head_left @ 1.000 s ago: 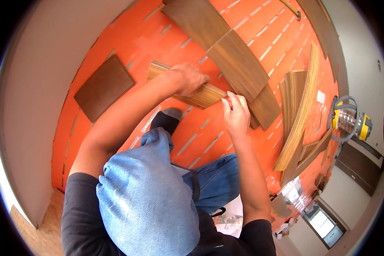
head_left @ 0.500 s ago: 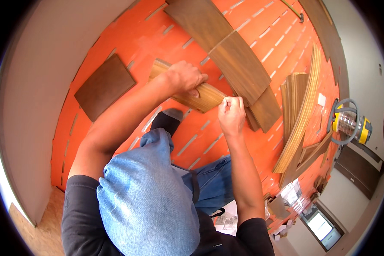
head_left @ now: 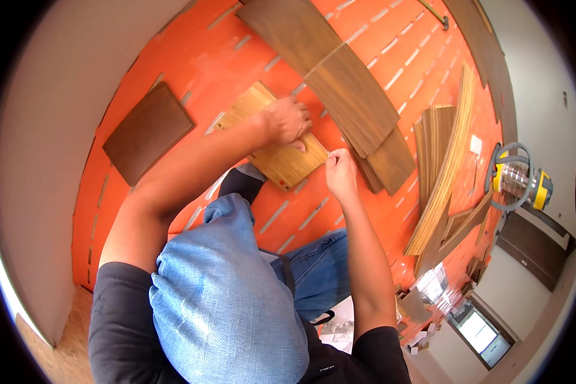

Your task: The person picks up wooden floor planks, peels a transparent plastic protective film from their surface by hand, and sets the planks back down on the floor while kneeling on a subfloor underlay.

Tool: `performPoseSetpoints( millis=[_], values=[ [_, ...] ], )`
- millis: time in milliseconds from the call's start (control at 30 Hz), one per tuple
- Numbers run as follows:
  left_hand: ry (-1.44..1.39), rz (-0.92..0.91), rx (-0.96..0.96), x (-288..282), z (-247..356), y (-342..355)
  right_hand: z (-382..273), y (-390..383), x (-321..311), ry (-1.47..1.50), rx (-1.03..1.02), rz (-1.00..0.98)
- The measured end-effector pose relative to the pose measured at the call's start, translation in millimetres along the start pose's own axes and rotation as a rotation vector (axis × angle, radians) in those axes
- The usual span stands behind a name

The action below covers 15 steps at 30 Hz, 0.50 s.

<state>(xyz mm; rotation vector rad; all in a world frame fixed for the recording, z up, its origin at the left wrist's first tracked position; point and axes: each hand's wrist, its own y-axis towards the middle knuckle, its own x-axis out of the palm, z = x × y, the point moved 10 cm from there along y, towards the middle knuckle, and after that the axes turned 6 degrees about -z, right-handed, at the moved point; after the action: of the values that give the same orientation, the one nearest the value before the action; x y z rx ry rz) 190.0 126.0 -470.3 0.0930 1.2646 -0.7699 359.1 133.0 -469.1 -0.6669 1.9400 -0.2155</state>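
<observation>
A short wood floorboard is held over the orange underlay, its pale, lighter-toned face turned up toward me. My left hand is closed over its far long edge, with the thumb on the pale face. At the board's right end, beside the corner, my right hand is pinched shut. Whether those fingertips grip the board's edge or some small thing there is hidden. Left of the held board, a short dark brown board lies flat. My bent knee in blue jeans is just below the hands.
Long brown floorboards lie beyond my hands on the orange underlay. More boards are piled at the right. Past them stands a yellow and grey vacuum cleaner. A hammer lies far off. A pale wall rises at the left.
The board has been tilted so that more of its pale face shows. My left hand has moved slightly with it, and my right hand remains at the board's end.
</observation>
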Motion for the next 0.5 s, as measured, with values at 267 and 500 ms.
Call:
performPoseSetpoints(
  millis=[267,500],
  values=[
    [-0.051,0.234,-0.053,51,38,-51,47,26,27,0.027,0.111,-0.101],
    [-0.047,0.195,-0.044,69,27,-47,70,37,27,0.069,0.228,-0.121]
  ],
)
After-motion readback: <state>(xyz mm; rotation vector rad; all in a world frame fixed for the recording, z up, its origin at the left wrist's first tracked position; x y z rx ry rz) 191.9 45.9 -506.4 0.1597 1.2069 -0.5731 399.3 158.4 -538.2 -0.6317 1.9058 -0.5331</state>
